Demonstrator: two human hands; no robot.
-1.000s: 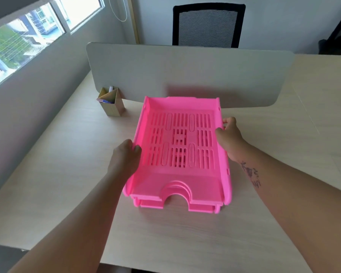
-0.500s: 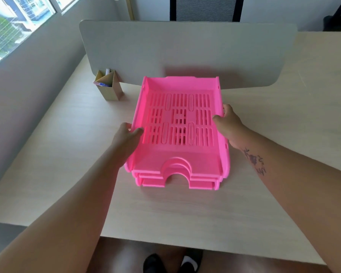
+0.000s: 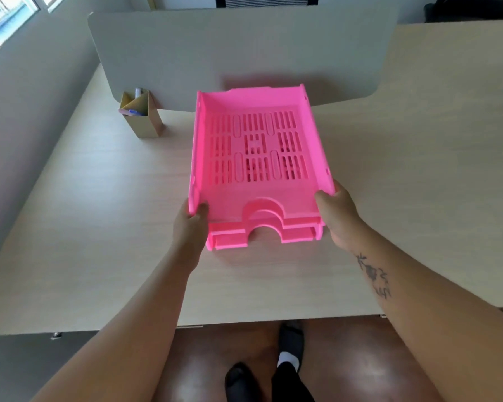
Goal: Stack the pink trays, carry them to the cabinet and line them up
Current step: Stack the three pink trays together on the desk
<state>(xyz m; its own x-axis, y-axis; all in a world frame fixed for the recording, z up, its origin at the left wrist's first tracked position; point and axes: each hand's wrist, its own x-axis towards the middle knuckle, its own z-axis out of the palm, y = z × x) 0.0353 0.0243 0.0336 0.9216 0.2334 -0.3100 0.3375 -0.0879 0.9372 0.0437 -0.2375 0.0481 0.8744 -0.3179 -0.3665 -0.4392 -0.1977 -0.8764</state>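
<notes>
Two bare hands hold a stack of pink trays (image 3: 256,158); the left hand (image 3: 190,224) is closed on the near left corner of the stack, thumb over the top rim, and the right hand (image 3: 336,211) is closed on the near right corner the same way; each grip wraps a side wall, and the fingers underneath are hidden, so I cannot tell how far they reach.

The trays sit one inside the other; three front edges show, each with a round cut-out in the middle, right between the two grips; the top tray has rows of slots in its floor, just beyond the hands; the stack is over the pale wood table (image 3: 99,227), but I cannot tell if its bottom touches the table or is lifted a little.

Past the far end of the trays stands a grey divider board (image 3: 215,47); far to the left of the left grip, close to the board, is a small cardboard pen holder (image 3: 145,123) with a few things poking out.

Below both arms, past the near table edge, is a dark brown floor (image 3: 215,358) and a foot in a black shoe (image 3: 238,381); the right forearm has a dark tattoo (image 3: 373,275).
</notes>
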